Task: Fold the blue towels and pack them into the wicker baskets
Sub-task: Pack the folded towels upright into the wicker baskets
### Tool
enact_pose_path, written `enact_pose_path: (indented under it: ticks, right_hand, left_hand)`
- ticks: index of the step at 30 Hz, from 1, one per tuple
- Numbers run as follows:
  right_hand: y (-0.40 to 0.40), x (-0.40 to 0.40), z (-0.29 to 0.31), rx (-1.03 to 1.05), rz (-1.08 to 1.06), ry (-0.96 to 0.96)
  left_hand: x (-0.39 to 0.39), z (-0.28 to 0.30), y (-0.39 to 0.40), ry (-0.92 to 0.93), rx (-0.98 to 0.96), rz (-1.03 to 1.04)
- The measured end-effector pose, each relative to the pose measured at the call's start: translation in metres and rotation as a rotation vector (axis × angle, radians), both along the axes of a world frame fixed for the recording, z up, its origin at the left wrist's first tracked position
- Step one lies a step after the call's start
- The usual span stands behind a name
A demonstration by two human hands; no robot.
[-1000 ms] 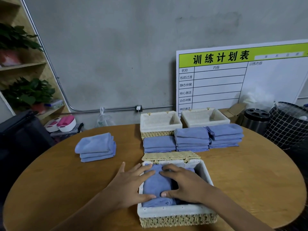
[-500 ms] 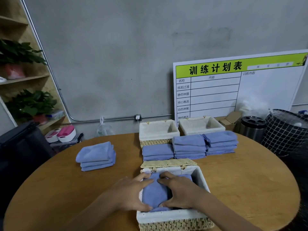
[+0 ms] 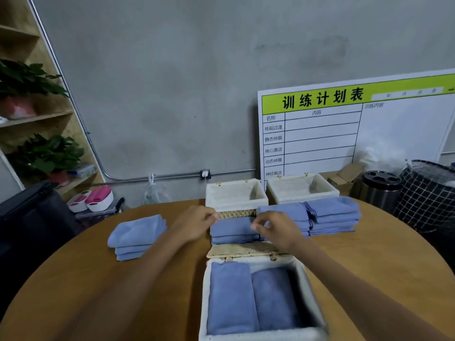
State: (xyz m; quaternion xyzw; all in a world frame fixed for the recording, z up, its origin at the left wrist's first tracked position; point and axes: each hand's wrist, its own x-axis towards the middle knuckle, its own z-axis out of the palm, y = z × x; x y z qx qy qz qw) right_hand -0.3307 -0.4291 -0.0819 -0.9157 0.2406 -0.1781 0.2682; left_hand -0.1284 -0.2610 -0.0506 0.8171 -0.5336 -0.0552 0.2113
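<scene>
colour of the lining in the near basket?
White fabric lining inside the near wicker basket; head view shows it best.

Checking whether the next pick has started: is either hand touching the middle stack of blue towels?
Cannot tell. In the head view the left hand and right hand overlap the stack's top edges, fingers curled, but no contact or gap shows.

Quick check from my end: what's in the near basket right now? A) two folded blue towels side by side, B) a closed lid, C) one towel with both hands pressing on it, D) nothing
A: the near basket holds two folded blue towels side by side, while both hands are over the stack beyond it.
</scene>
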Motion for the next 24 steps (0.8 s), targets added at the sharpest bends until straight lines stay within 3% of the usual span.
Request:
enact_pose_path:
  ticks: [4, 9, 15, 24]
  right_hand:
    - [-0.015, 0.015, -0.032, 0.035, -0.037, 0.049]
    - [-0.016, 0.021, -0.051, -0.104, -0.002, 0.095]
    - [-0.013, 0.022, -0.055, -0.131, -0.053, 0.095]
    - [-0.010, 0.020, -0.052, -0.136, -0.064, 0.093]
  left_hand:
    - [0.029, -0.040, -0.063, -0.148, 0.217, -0.021]
    - [0.044, -0.083, -0.104, -0.315, 0.292, -0.105]
    - [0.045, -0.086, -0.119, -0.488, 0.426, -0.093]
    - [0.034, -0.083, -0.124, -0.396, 0.452, -0.108]
